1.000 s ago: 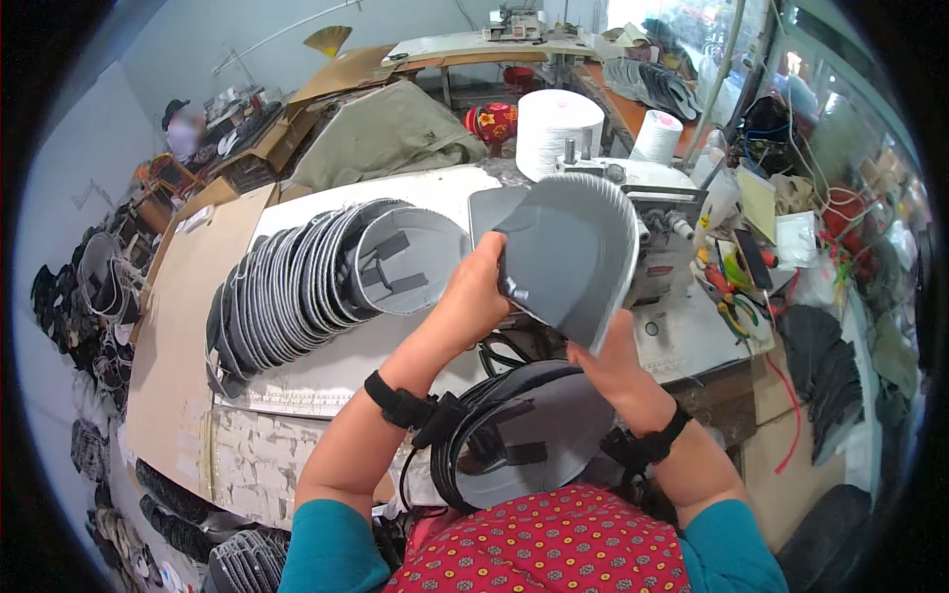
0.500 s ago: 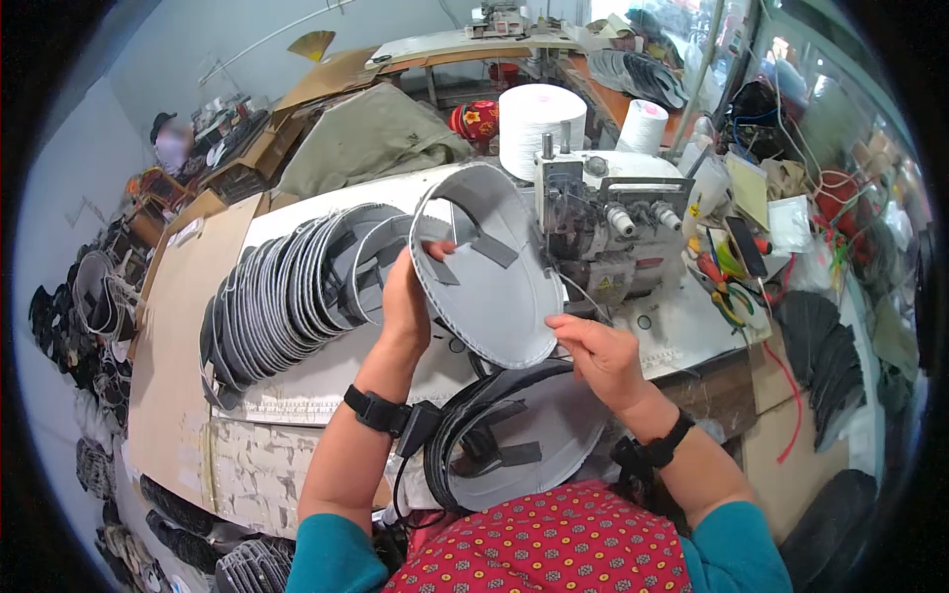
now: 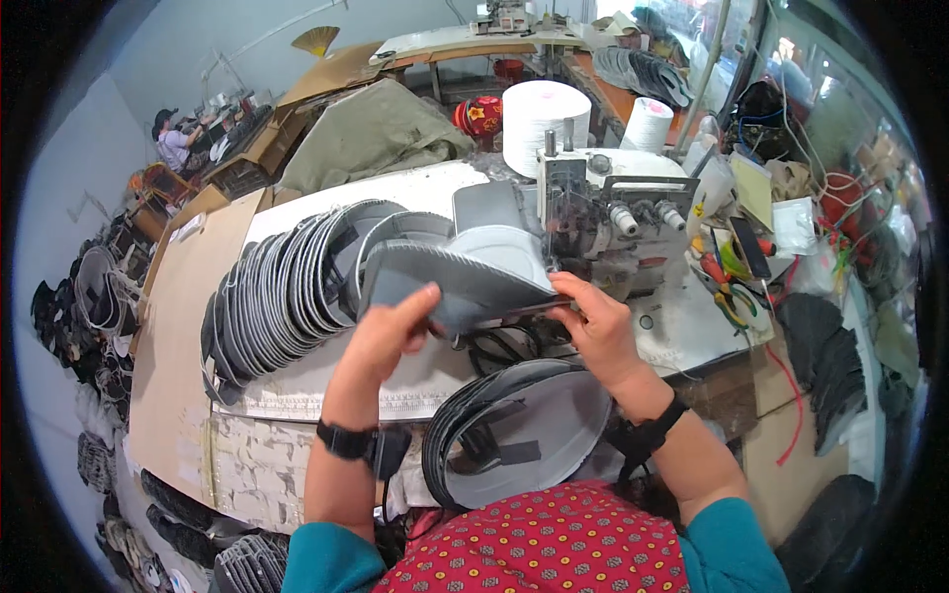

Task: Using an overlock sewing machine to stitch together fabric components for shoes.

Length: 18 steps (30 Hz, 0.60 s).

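Between my hands is a grey fabric piece with a stitched rim, curved like a shoe upper. It is tilted, with its darker grey face toward me and a paler part showing behind the rim. My left hand grips its left end, thumb on the near face. At the right end, my right hand pinches the edge between thumb and fingers, close to the sewing machine. Below, a stack of similar oval pieces rests near my lap. A long row of nested pieces stands on the white table at left.
White thread cones stand behind the machine. Pliers and a phone lie at its right. A draped olive cloth is behind the row. Cardboard covers the table's left side. Another person sits far left.
The piece has tipped from a raised oval showing its pale inside to a flatter tilt showing its dark face. My left hand has moved down and slightly left; my right hand has risen slightly.
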{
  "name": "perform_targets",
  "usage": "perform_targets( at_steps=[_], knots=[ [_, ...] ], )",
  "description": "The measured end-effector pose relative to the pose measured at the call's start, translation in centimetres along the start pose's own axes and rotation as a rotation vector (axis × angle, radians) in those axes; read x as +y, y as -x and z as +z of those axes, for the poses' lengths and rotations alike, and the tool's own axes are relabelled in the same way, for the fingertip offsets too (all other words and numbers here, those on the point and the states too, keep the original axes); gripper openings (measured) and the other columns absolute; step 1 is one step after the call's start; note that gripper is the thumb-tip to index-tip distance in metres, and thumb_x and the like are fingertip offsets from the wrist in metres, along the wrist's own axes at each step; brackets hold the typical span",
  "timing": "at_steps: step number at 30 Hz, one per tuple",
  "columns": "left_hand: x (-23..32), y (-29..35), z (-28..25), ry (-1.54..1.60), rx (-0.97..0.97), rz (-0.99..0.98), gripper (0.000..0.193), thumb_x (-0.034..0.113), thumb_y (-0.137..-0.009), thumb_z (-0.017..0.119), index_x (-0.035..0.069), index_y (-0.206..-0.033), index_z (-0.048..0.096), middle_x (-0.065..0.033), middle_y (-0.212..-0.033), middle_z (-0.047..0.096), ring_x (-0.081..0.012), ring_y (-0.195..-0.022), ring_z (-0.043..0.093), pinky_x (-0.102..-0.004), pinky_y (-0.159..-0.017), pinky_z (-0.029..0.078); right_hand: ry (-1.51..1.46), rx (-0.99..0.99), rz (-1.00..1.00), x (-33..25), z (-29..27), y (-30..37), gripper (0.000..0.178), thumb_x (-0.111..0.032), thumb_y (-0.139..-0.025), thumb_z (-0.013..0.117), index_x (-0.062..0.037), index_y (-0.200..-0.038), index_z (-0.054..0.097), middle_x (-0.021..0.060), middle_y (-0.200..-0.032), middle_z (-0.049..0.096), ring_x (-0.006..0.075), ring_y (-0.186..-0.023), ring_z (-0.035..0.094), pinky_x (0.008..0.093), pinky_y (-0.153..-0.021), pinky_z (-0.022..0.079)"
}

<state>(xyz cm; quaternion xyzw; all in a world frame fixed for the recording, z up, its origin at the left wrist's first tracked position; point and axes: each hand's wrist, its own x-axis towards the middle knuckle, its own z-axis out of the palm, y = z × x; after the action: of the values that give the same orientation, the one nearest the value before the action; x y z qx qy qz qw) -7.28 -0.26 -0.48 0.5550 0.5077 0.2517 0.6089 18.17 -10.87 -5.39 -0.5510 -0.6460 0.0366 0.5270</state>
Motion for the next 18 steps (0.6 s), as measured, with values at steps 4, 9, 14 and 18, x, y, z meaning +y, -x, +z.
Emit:
perform_targets(
  at_steps=[4,9,14,18],
  knots=[
    [-0.9,3.7,3.3,-0.084,-0.117,0.015,0.045,0.045,-0.096,0.056,0.002,-0.088,0.064,-0.0005,-0.054,0.049,-0.0098,-0.057,0.048,-0.0282,-0.053,0.038,-0.005,-0.025,0.089,-0.3,-0.5,0.1,0.036,0.002,-0.079,0.072,-0.0049,-0.113,0.063,0.0124,-0.115,0.068,0.0292,-0.094,0.069,0.0324,-0.070,0.058],
    [-0.8,2.7,6.0,-0.155,-0.124,0.434,0.034,0.030,-0.094,0.065,-0.003,-0.097,0.060,-0.0025,-0.068,0.061,-0.0116,-0.062,0.057,-0.0300,-0.058,0.048,-0.060,0.063,0.166,-1.4,-1.7,1.3,0.013,-0.001,-0.082,0.071,-0.0024,-0.094,0.065,0.0110,-0.089,0.066,0.0231,-0.072,0.063,0.0303,-0.059,0.048],
    [-0.5,-4.9,4.0,-0.211,0.713,0.772,0.059,0.022,-0.082,0.078,-0.006,-0.125,0.049,-0.0181,-0.114,0.060,-0.0236,-0.108,0.056,-0.0378,-0.089,0.046,0.097,-0.261,-0.085,-3.7,-3.1,3.5,0.017,-0.003,-0.074,0.073,-0.0025,-0.089,0.065,0.0103,-0.083,0.061,0.0300,-0.078,0.059,0.0383,-0.068,0.048],
    [3.5,-4.3,3.7,-1.114,0.502,1.473,0.070,0.031,-0.074,0.076,0.011,-0.135,0.050,-0.0128,-0.122,0.058,-0.0276,-0.117,0.053,-0.0438,-0.106,0.034,0.249,-0.351,-0.125,-4.3,-1.9,4.7,0.029,-0.003,-0.068,0.074,-0.0028,-0.094,0.062,0.0128,-0.101,0.059,0.0335,-0.093,0.057,0.0412,-0.079,0.047]
  ],
)
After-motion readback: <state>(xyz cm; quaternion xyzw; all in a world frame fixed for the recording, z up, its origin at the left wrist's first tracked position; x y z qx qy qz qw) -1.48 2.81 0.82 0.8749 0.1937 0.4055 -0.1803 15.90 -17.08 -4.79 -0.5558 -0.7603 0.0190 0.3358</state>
